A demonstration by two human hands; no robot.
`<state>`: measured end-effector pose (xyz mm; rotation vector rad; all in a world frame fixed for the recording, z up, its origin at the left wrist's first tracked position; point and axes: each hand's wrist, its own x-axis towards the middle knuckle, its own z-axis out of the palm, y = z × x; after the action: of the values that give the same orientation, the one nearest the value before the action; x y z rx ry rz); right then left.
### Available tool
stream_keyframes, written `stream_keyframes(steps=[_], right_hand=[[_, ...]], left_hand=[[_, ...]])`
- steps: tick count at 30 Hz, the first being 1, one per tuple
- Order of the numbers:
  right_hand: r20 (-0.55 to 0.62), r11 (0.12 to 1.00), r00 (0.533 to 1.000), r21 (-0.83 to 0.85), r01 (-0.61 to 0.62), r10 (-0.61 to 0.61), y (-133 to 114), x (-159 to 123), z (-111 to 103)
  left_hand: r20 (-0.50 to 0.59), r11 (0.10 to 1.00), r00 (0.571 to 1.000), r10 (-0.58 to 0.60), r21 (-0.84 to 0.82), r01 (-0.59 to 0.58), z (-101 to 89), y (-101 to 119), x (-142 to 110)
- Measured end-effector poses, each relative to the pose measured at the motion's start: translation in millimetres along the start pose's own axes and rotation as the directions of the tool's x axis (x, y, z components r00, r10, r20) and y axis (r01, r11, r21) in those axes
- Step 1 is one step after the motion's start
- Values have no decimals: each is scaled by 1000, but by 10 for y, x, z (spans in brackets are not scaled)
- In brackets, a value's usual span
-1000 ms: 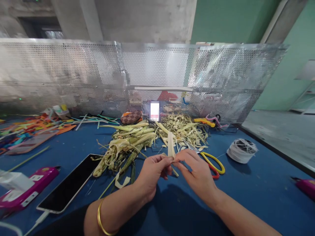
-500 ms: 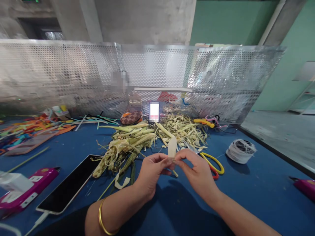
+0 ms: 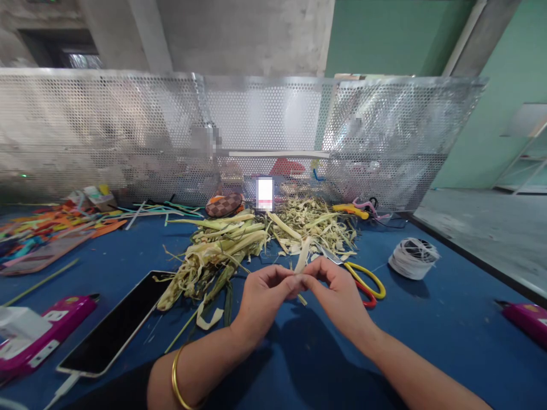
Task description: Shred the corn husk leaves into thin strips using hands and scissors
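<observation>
A pale strip of corn husk (image 3: 303,255) stands up between my fingertips above the blue table. My left hand (image 3: 267,296) pinches its lower end between thumb and fingers. Right against it, my right hand (image 3: 337,293) pinches the same end, so the two thumbs nearly touch. A short piece of stalk (image 3: 302,299) pokes out below the fingers; whether it joins the husk is hidden. Just past my right hand lie scissors (image 3: 371,280) with yellow and red handles. Beyond my left hand is a bundle of corn husks (image 3: 226,250).
Dried scraps (image 3: 314,222) are heaped at the back. A roll of white string (image 3: 412,259) stands at right, near the table edge. A phone (image 3: 115,324) and a purple power strip (image 3: 47,333) lie at left. A perforated metal screen (image 3: 265,114) closes off the back.
The husk strip has turned and narrowed in my fingers, showing its edge or a fold and leaning right. Both hands stay pinched together. The whole view has shifted slightly.
</observation>
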<state>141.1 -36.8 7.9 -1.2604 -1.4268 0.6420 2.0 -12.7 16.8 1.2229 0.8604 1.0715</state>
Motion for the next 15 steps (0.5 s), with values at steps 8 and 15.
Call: stream_keyframes(steps=[8,15], right_hand=[[3,999,1000,33,-6,6,-32,22,-17],[63,971,974,-83,223,-218,-25,-1,-18]], left_hand=[[-23,998,999,30,51,-28,4,-10,9],[-56,999,997,-46,-3,46,31,-7,-8]])
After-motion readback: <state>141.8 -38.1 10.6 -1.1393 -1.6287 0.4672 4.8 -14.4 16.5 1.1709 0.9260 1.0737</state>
